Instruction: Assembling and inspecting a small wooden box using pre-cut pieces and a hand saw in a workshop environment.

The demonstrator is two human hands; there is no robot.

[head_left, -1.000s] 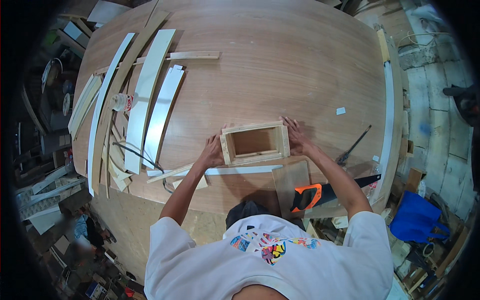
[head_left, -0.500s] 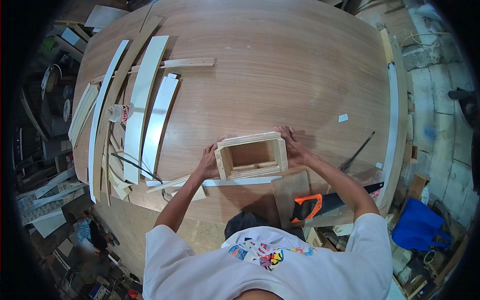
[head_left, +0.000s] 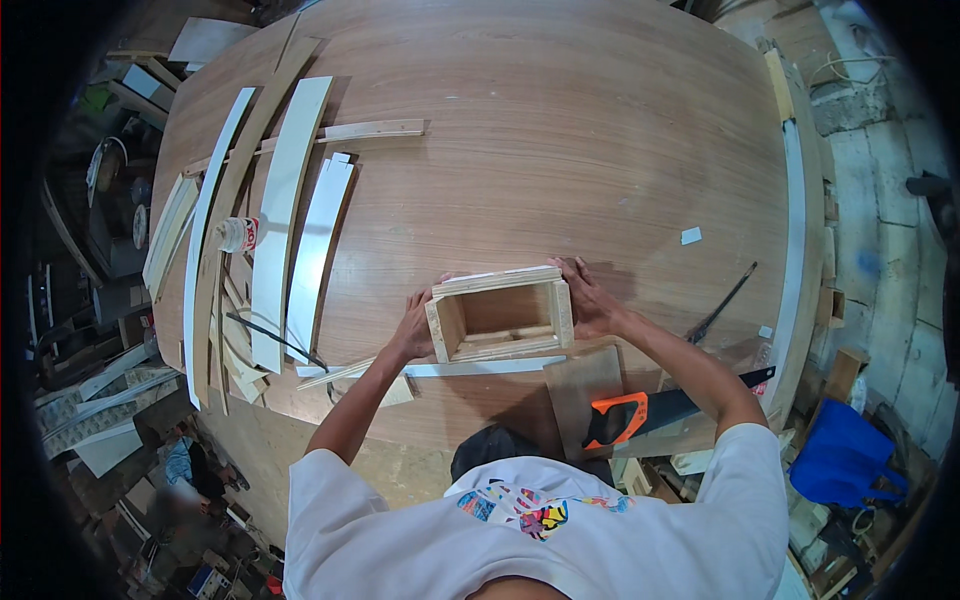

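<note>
Holding: you have the open wooden box (head_left: 502, 314) clamped between both palms, left hand (head_left: 413, 328) flat on its left wall, right hand (head_left: 586, 298) wrapped on its right wall, fingers spread rather than curled.
Box position: it sits on the workbench (head_left: 560, 130) close to the near edge, a little right of the middle, opening facing up.
Slip risk: your grip is only side pressure on smooth walls, so if one palm eases off, the box could twist or skid across the top.
Joint risk: the frame looks freshly assembled, so squeezing it unevenly might rack it out of square; that is my judgement, as the joints themselves are too small to read.
Edge risk: the thin white strip (head_left: 470, 368) lies just beside the box's near side, and the loose board (head_left: 585, 390) and the orange-handled saw (head_left: 640, 415) sit at the near edge; dragging the box toward you could knock them off.
Left clutter: long curved slats (head_left: 285, 215) and a small bottle (head_left: 240, 235) lie along the left edge, well apart from your hands.
Change: compared with a second ago, the box has been tilted up more toward you so its inside shows deeper, and your hands remain on the same two walls.
</note>
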